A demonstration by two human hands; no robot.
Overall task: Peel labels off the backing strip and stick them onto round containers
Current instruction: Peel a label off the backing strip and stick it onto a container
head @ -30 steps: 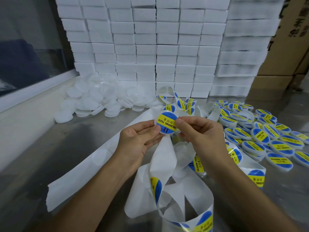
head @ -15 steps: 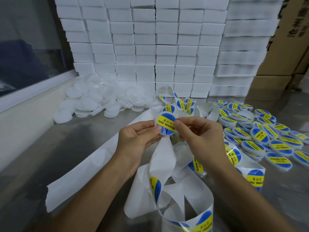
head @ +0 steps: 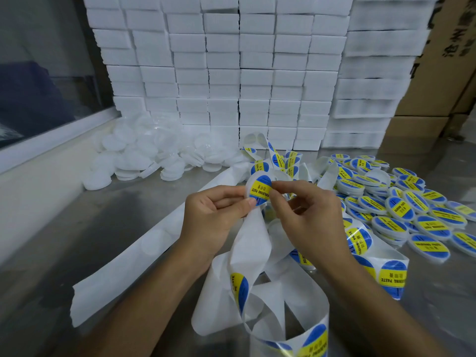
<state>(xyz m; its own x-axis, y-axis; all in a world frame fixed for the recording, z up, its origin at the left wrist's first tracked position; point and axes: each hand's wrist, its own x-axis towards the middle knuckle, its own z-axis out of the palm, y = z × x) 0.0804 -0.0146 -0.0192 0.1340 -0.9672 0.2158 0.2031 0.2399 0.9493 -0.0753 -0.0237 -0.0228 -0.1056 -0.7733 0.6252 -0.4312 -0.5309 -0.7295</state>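
Note:
A round blue and yellow label [head: 259, 189] sits on the white backing strip [head: 253, 243] at chest height above the metal table. My left hand [head: 217, 215] pinches the strip just below and left of that label. My right hand [head: 307, 215] pinches the label's right edge with thumb and forefinger. The strip loops down toward me, carrying more labels [head: 240, 289]. A heap of bare white round containers [head: 144, 155] lies at the back left. Several labelled containers [head: 401, 210] are spread at the right.
A wall of stacked white boxes [head: 231, 73] closes the back of the metal table [head: 64, 253]. Brown cartons [head: 443, 73] stand at the far right. A window ledge [head: 51, 143] runs along the left. A used length of backing strip [head: 128, 266] lies diagonally on the table.
The label and strip have tilted, so the label now shows more edge-on. My right thumb and forefinger have closed further onto the label's right edge. Both hands stay in much the same place.

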